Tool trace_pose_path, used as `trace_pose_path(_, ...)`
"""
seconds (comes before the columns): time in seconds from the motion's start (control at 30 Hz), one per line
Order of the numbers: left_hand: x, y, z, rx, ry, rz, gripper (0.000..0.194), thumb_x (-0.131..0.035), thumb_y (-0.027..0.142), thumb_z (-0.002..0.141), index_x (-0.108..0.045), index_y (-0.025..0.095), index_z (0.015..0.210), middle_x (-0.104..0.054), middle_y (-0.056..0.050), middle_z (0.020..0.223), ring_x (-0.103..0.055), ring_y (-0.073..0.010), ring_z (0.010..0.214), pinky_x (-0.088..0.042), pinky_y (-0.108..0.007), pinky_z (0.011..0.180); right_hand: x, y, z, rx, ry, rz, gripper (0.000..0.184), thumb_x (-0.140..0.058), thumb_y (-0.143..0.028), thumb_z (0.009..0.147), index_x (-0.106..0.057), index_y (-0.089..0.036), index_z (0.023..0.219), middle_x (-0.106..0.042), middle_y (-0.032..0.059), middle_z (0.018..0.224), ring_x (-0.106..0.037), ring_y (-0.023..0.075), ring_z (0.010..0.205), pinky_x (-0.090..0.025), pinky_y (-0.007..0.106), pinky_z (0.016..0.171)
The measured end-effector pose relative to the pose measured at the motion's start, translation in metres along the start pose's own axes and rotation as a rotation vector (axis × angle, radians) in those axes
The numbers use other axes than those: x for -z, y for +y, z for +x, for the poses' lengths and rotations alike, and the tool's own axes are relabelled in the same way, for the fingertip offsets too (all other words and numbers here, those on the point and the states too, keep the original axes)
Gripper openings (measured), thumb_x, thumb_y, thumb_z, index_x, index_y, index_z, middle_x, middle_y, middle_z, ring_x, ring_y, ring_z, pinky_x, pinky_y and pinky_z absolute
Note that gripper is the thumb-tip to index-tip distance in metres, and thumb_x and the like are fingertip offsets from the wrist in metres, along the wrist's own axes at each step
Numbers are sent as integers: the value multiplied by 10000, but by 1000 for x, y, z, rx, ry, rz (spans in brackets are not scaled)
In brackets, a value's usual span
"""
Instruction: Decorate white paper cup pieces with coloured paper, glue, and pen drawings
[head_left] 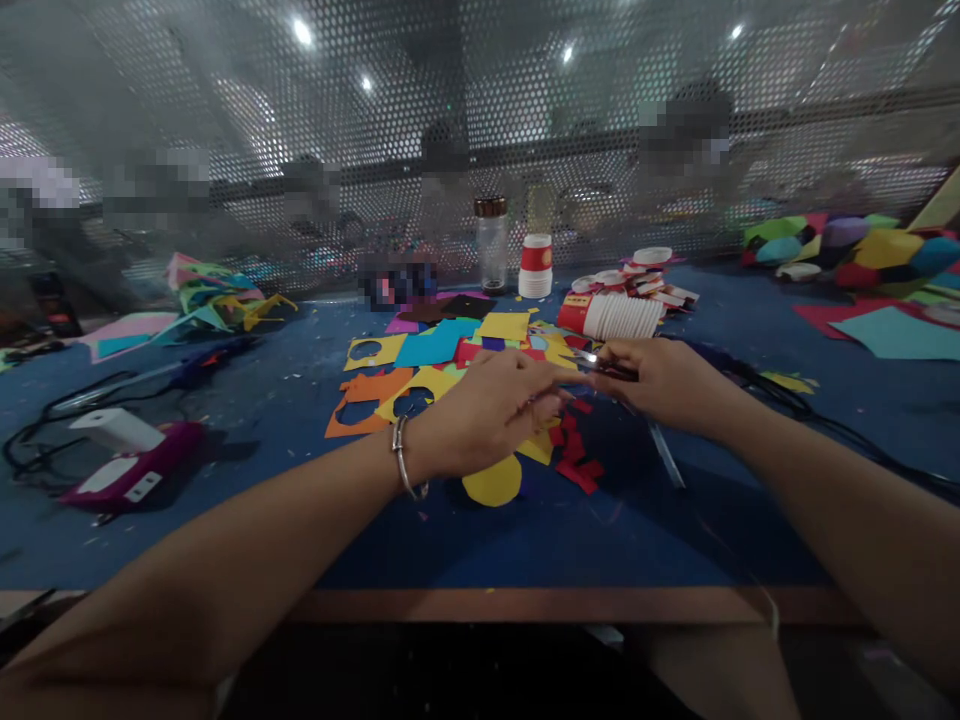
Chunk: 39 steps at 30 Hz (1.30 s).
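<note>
My right hand (656, 385) is closed around small scissors (586, 355); their metal blades point left and the dark handle is mostly covered by my fingers. Close beside it, my left hand (495, 405), with a silver bracelet at the wrist, has its index finger reaching toward the scissors and its other fingers curled in. Whatever those fingers pinch is hidden. Below the hands lie small red paper pieces (577, 455) and a yellow paper disc (492, 481). Yellow sheets with round holes (377, 351), an orange cut sheet (360, 403) and a blue sheet (435, 343) spread out behind my left hand.
Stacked paper cups (622, 318) lie on their side behind my right hand. Another cup stack (535, 266) stands near a clear bottle (492, 245). A translucent stick (666, 455) lies right. At left are a purple power strip (139, 465), cables and a glue gun (214, 360).
</note>
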<state>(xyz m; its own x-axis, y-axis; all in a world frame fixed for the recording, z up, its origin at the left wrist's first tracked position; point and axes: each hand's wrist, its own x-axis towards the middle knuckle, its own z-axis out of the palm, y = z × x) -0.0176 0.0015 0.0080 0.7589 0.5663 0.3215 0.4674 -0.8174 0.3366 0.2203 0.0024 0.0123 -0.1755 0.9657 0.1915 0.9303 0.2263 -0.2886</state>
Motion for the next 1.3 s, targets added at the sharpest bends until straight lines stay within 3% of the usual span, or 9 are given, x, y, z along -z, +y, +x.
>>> trace_pose_path(0.1,3,-10,1,125,147,-159,281,-455,234,1026,-675,196,1196,-788,-37,976,-702,-183,902,-513,-323,834,2,4,2,-7,-54,-65,186,-603,-397,869,-633,-219,827,-694,21,717,-638,183,670,-413,273,618)
trace_pose_path(0.2,8,-16,3,204,196,-271,247,-463,192,1001,-665,172,1143,-773,-17,839,-708,-136,759,-503,-253,693,2,9,2,1,-91,-101,174,-602,-382,867,-643,-218,826,-699,28,735,-658,199,694,-417,281,635)
trace_pose_path(0.43,11,-24,1,247,272,-164,130,-561,256,968,-663,176,961,-592,54,570,-509,-90,495,-362,-231,521,-3,15,0,26,-170,-146,151,-629,-368,851,-680,-230,885,-742,46,796,-697,228,751,-437,295,652)
trace_pose_path(0.57,2,-37,3,212,186,-62,119,-585,237,944,-685,183,906,-683,11,687,-583,-109,607,-393,-243,588,-1,20,-2,20,-196,-173,123,-620,-346,849,-677,-236,853,-746,52,796,-707,246,760,-425,306,638)
trace_pose_path(0.77,0,-51,4,262,117,6,119,-592,230,922,-705,192,918,-765,-25,869,-633,-137,726,-455,-263,664,4,27,-4,19,-193,-176,44,-646,-243,770,-676,-244,804,-734,32,755,-691,244,715,-441,321,656)
trace_pose_path(0.93,6,-43,2,257,121,15,142,-579,232,933,-712,189,958,-778,-41,920,-655,-148,779,-479,-281,703,20,30,-9,-63,-5,-93,145,-620,-365,839,-665,-228,856,-770,80,815,-701,262,747,-477,345,691)
trace_pose_path(1.1,15,-31,2,263,93,40,138,-592,212,926,-719,179,971,-777,-49,941,-667,-166,790,-478,-287,694,40,29,-25,-337,268,-71,172,-621,-366,856,-644,-223,949,-772,86,864,-696,258,782,-461,342,688)
trace_pose_path(1.17,16,-31,-1,250,97,59,140,-596,213,929,-722,179,978,-776,-46,939,-667,-171,793,-474,-292,701,40,31,-31,-368,213,-113,139,-636,-363,848,-645,-234,898,-760,77,819,-692,261,767,-460,354,697)
trace_pose_path(1.3,10,-41,-11,266,152,67,156,-583,238,949,-726,185,985,-780,-43,929,-660,-163,773,-463,-292,700,26,50,-42,-375,-26,-205,154,-637,-403,845,-655,-251,861,-786,92,858,-734,318,829,-499,401,751)
